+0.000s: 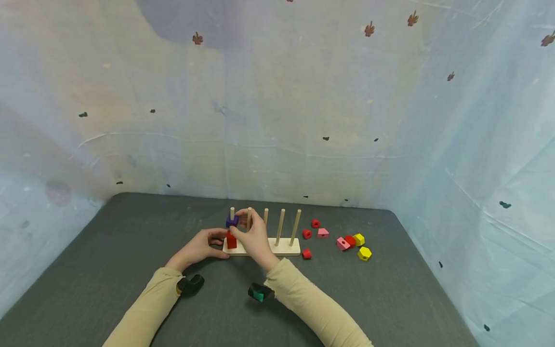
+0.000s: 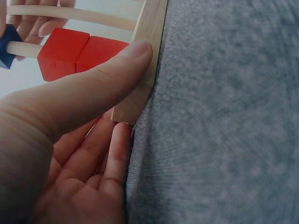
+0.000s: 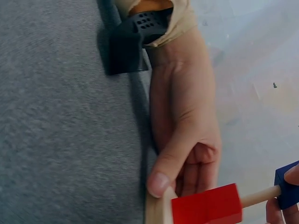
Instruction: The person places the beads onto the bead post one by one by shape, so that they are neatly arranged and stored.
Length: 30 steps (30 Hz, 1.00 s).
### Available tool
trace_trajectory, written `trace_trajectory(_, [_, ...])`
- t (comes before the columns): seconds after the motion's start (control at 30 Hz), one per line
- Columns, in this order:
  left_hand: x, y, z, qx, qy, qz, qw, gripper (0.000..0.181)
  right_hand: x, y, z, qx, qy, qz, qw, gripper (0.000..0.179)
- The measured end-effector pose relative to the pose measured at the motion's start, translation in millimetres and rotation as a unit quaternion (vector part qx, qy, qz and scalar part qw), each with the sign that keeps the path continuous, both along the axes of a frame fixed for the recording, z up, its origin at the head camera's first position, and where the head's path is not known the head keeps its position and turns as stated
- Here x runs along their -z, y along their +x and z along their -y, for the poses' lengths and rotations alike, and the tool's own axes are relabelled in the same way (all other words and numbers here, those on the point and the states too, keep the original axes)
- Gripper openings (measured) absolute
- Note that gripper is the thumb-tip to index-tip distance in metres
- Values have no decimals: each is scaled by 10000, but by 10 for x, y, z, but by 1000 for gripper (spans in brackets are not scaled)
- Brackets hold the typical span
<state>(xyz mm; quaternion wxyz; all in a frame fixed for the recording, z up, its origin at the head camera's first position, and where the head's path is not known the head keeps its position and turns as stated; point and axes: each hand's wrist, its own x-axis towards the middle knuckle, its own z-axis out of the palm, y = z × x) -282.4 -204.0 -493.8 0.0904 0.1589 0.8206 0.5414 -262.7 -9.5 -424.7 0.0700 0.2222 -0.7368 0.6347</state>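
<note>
My left hand (image 1: 201,245) grips the left end of a wooden peg board (image 1: 284,247), thumb on its front and fingers behind. Two red blocks (image 2: 63,53) are stacked on the leftmost peg, down at the base. Higher on that same peg sits a dark blue block (image 1: 231,221), apart from the red ones, with the peg tip poking out above it. My right hand (image 1: 257,240) reaches across in front of the second peg and pinches the blue block between thumb and fingers. In the right wrist view the blue block (image 3: 285,187) shows at the right edge.
Four bare pegs stand right of the stacked one. Beyond the board's right end lie small red beads (image 1: 307,234), a pink bead (image 1: 323,233), another pink bead (image 1: 343,244), a red disc (image 1: 350,241) and yellow hexagonal beads (image 1: 364,253). A pale curtain (image 1: 277,144) surrounds the grey table (image 1: 108,270).
</note>
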Motion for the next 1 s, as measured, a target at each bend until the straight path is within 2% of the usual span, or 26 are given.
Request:
trace_trajectory(0.07, [-4,2,-2,-21,-22,4,10000,71,-29,49,-9,-80,-48,51,9999,27])
trace_trajectory(0.17, [-12,11,-3,-55,-96,7,9999,70,11,50,-22,-190,-43,199,9996,28])
trace_trajectory(0.2, [17,-7,6,-43,-112,-15,9999,70,69,14,-21,-203,-17,221,9995,28])
trace_trajectory(0.3, [-25,28,-9,8,-95,-100,9999,67,220,-75,-29,-201,110,289,9993,29])
trace_trajectory(0.37, [-45,40,-17,67,-58,-156,9998,65,252,-88,-42,-207,239,330,9990,29])
trace_trajectory(0.67, [48,-19,11,64,-130,-257,9996,65,308,-109,-76,-338,460,369,9977,30])
trace_trajectory(1.0, [64,-26,14,-3,-171,-231,9996,70,323,-117,-90,-398,488,413,9972,30])
